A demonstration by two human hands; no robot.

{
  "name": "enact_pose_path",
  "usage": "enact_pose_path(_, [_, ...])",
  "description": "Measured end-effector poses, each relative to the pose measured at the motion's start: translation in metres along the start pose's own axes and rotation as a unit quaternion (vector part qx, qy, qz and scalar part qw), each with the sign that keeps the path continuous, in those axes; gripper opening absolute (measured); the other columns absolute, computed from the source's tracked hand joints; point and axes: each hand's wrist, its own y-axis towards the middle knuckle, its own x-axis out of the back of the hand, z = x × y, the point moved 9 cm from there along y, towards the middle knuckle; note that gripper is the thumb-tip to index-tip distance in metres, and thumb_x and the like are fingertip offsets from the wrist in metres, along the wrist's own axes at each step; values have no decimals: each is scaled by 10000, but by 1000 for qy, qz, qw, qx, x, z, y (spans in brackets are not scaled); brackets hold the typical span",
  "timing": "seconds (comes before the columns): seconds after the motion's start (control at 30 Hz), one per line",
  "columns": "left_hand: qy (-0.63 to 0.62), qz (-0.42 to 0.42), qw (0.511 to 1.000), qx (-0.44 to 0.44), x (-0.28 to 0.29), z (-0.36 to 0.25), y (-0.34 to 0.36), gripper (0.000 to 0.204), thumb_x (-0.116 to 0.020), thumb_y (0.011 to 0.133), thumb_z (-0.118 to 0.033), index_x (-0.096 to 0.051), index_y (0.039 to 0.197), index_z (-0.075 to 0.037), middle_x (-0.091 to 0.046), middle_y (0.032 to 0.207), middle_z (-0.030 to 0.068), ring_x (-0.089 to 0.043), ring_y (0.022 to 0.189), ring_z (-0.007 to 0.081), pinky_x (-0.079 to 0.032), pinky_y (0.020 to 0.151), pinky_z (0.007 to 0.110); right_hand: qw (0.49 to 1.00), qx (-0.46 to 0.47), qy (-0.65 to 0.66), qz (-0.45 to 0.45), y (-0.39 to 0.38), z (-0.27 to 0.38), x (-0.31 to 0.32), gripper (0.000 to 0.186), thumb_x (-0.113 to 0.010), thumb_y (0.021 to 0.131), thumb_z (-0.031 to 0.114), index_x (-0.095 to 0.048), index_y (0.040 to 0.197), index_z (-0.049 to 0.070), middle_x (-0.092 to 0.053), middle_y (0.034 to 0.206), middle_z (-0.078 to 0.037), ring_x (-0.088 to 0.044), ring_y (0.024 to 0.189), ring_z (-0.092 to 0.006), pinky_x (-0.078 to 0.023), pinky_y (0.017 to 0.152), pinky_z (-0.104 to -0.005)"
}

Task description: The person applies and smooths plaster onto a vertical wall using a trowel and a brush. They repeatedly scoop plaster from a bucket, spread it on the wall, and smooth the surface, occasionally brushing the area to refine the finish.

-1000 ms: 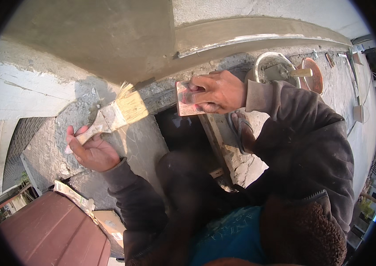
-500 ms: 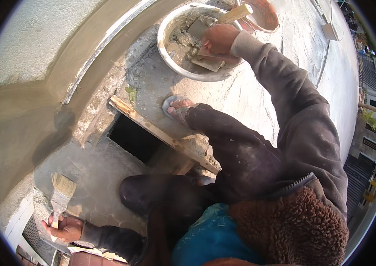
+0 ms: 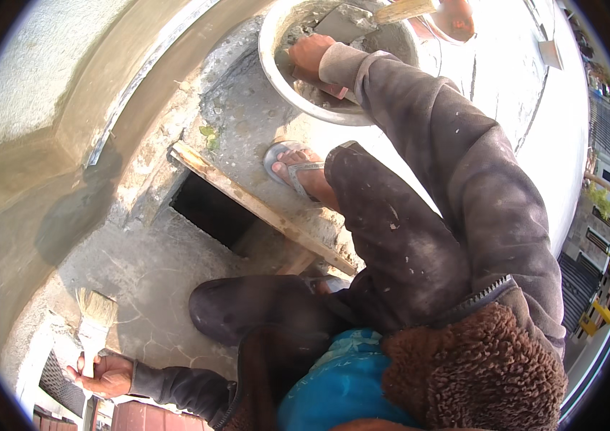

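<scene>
My left hand (image 3: pixel 109 375), low at the left, is closed round the handle of a wide paintbrush (image 3: pixel 98 309), its pale bristles pointing up. At the top, my right hand (image 3: pixel 311 54) reaches into a round tub (image 3: pixel 270 75) of wet grey mortar (image 3: pixel 395 42). Its fingers are closed on a flat hand float (image 3: pixel 334 90); my hand and sleeve hide most of it, and one brownish edge shows below the wrist. A trowel (image 3: pixel 348 23) with a square grey blade and a wooden handle rests in the tub, its handle over the far right rim.
A wooden plank (image 3: pixel 262 208) borders a dark rectangular opening (image 3: pixel 215 212) in the concrete, beside my sandalled foot (image 3: pixel 294 169). Along the left runs a smoothly plastered wall (image 3: pixel 10 187) with a pale edge strip (image 3: pixel 140 86). A reddish bucket (image 3: pixel 456 20) stands beyond the tub.
My right hand has moved left and deeper over the mortar with the float, its sleeve now across the tub. The left hand still holds the brush, almost unmoved. The view has shifted slightly.
</scene>
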Motion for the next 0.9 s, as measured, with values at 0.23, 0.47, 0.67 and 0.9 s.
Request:
enact_pose_path(0.23, [-47,-7,998,31,-5,6,-3,414,-623,963,-276,-611,1204,61,-623,1187,194,-577,1024,259,-478,701,343,999,-31,7,-2,-3,0,-6,438,-870,613,101,-760,1033,45,-751,1021,-154,-726,1039,-276,-595,839,-367])
enact_pose_path(0.47, [-18,-1,999,51,-6,4,-9,515,-609,985,-344,-587,1313,52,-606,1084,132,-564,970,209,-443,711,313,950,-50,307,-21,-77,-82,73,302,-677,905,256,-738,1124,58,-750,984,-105,-716,880,-207,-570,818,-341])
enact_pose_path(0.67, [-23,-41,990,135,-7,15,-25,562,-479,1072,-375,-501,1404,77,-625,974,67,-560,810,103,-451,703,203,598,278,745,-99,-167,-59,159,397,-738,935,250,-618,1253,44,-693,1180,-58,-651,1061,-156,-513,930,-317])
enact_pose_path(0.9, [-10,22,998,64,-17,5,-31,532,-466,1083,-367,-489,1342,97,-580,915,78,-543,875,131,-455,809,275,556,436,629,-323,-172,76,264,483,-753,928,279,-570,1291,19,-622,1259,-91,-597,1171,-188,-496,976,-356])
